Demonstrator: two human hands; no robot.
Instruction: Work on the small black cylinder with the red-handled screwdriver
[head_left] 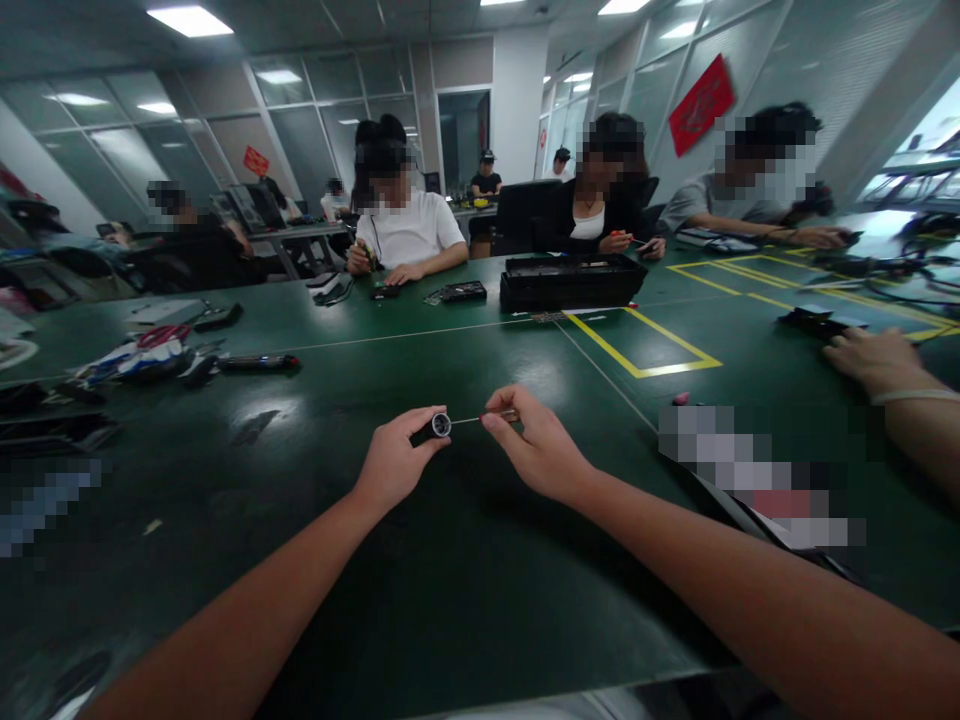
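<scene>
My left hand (394,458) has its thumb and fingers closed on a small dark cylinder (441,426), whose pale-rimmed round end faces the camera. My right hand (541,445) pinches a thin-shafted tool (466,420) between thumb and fingers. Its shaft points left and reaches the cylinder's side; I cannot tell whether the tip touches it or goes in. Both are held up over the middle of the green tabletop (360,600).

Right of my right hand, toward the tabletop's right edge, lies a stack of papers (750,475); pixelation hides any print on it. A small pink item (681,398) sits by its far corner. Beyond that, a neighbour's hand (874,358) reaches in from the right, near a black part (814,322).

Toward the left edge I see a dark tube-shaped item (259,363) beside a heap of cables and bags (150,355), with black trays (56,432) nearer me.

Toward the far edge stands a long black case (574,285), with a yellow tape outline (641,371) just on my side of it. A person in a white shirt (420,235) sits across, one hand by a black device (385,291). The writing on the red wall sign (703,105) is too blurred for me to read.
</scene>
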